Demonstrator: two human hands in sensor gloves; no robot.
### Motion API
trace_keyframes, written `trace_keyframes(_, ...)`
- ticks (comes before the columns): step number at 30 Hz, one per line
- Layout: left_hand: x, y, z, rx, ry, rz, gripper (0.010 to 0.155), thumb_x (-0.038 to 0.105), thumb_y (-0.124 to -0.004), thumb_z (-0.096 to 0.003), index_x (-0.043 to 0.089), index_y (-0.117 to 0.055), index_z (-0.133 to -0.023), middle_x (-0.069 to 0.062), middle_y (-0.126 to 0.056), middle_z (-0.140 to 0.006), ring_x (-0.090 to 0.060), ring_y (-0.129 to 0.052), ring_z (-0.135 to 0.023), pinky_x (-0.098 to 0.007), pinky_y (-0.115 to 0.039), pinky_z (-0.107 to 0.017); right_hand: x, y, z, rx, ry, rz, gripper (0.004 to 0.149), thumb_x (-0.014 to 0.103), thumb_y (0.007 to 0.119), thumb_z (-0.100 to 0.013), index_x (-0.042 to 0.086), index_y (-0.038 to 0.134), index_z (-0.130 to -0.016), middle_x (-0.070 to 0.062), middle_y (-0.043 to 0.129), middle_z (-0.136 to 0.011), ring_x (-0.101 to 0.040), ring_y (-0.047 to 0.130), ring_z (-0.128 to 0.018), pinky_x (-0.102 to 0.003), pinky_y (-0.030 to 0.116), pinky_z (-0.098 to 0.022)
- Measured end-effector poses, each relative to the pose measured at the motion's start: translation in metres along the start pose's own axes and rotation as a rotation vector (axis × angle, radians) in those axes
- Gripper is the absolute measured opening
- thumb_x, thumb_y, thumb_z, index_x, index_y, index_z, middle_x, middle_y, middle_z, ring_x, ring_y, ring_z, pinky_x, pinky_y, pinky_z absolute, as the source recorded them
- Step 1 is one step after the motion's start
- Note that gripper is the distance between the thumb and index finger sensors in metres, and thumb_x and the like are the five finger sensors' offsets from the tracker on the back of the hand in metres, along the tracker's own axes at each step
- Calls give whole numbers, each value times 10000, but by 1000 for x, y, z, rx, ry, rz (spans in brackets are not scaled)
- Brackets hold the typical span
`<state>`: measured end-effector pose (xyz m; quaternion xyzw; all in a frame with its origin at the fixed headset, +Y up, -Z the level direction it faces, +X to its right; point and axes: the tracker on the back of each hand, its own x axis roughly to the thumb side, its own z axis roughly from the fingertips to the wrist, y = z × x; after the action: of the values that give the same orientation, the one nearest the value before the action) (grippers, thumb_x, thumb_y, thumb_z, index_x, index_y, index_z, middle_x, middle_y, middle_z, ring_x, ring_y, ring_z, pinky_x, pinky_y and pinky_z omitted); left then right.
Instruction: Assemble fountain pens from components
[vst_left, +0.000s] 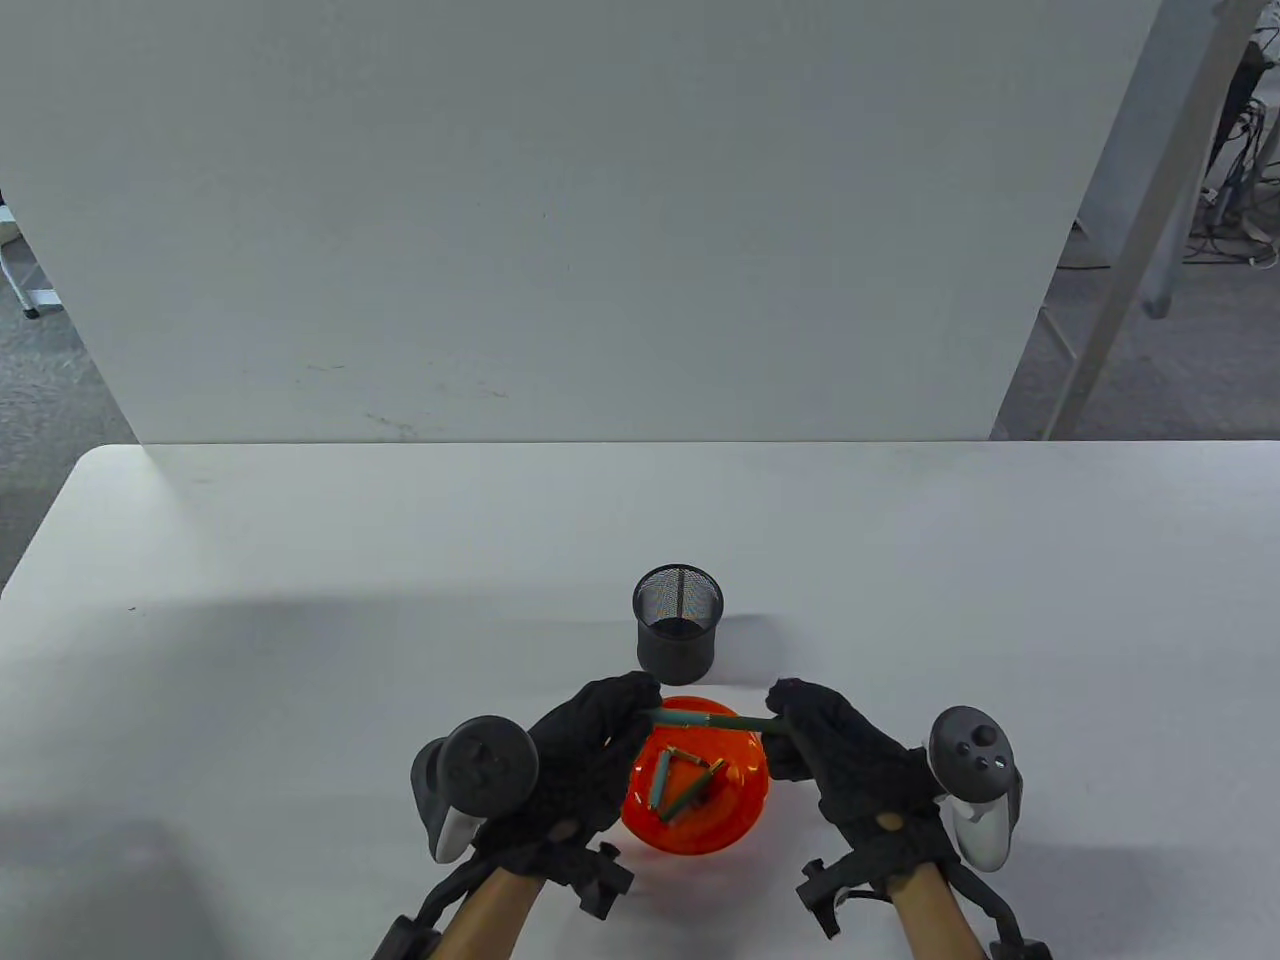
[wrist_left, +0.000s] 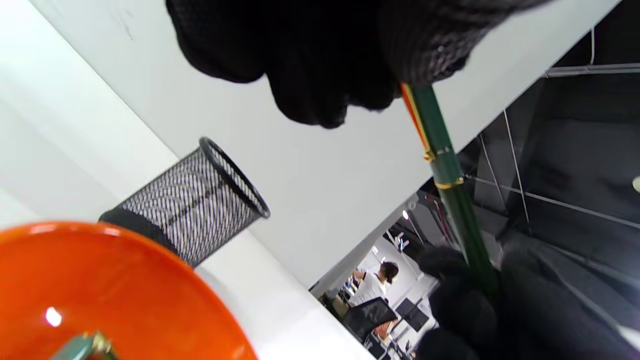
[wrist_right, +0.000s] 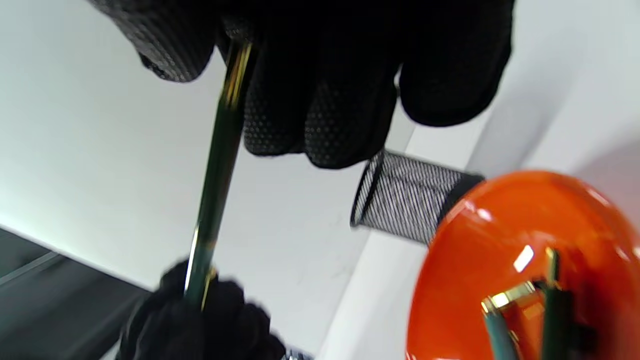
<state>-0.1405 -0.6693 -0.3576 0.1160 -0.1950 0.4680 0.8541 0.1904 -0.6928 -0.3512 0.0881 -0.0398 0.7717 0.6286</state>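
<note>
Table view shows us a slim dark-green fountain pen with gold rings (vst_left: 712, 718) held level in the air above the far rim of a round glossy orange plastic bowl (vst_left: 740, 815), one end in each hand. Our left hand (vst_left: 585, 755), in a black knit sensor glove, grips the pen's left end with the fingers curled over it; our right hand (vst_left: 835, 755), gloved the same way, pinches the right end between thumb and fingertips. A grey tracker is strapped to the back of each hand.

Inside the bowl we can see a few loose green pen parts (vst_left: 685, 780) with gold trim, lying crossed against one another on the bottom. Just beyond the bowl stands a black wire-mesh pen cup (vst_left: 678, 632), upright on the white table (vst_left: 300, 650), close to the bowl but apart from it. A white panel (vst_left: 560, 220) rises behind the table's far edge.

From the left wrist view, we see the pen (wrist_left: 452, 197) running from our left fingers (wrist_left: 310, 75) at the top down to the other glove, with two gold bands and a gold clip along its body. The mesh cup (wrist_left: 192, 212) and bowl edge (wrist_left: 125, 280) sit lower left.

From the right wrist view, the pen (wrist_right: 215, 165) again spans both gloves, somewhat blurred, and our right fingers (wrist_right: 320, 110) close around its upper end. Parts in the bowl (wrist_right: 505, 240) show at lower right.
</note>
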Motion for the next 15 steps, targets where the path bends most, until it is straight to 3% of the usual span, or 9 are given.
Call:
trace_keyframes(4, -2, 29, -19, 32, 39, 60, 474, 363, -752, -554, 294, -754, -1023, -25, -852, -940, -226, -951, -755, -508, -763, -659, -3, -16, 1, -105, 14, -112, 516, 486, 599, -618, 150, 682, -1001, 7, 911, -761, -211, 950, -618, -490, 807, -540)
trace_keyframes(8, 4, 61, -59, 57, 78, -144, 466, 383, -746, -560, 320, -742, -1022, 0, -846, -948, -201, -950, -766, -494, -763, -670, -10, -19, -1, -120, 58, -304, 518, 484, 589, -625, 141, 678, -1003, -4, 907, -764, -222, 945, -622, -499, 799, -542)
trace_keyframes(11, 8, 69, -83, 75, 120, -240, 463, 394, -745, -564, 332, -736, -1023, 14, -843, -952, -190, -950, -771, -490, -759, -678, -7, -23, -1, -145, 37, -313, 518, 490, 579, -629, 148, 669, -1007, 6, 902, -770, -210, 942, -630, -492, 798, -550)
trace_keyframes(15, 8, 62, -112, 31, 199, -407, 460, 408, -740, -573, 353, -720, -1029, 32, -829, -967, -176, -939, -793, -492, -737, -701, -5, -29, 2, -177, 19, -350, 516, 491, 577, -630, 149, 670, -1006, 10, 902, -768, -209, 943, -627, -488, 801, -548)
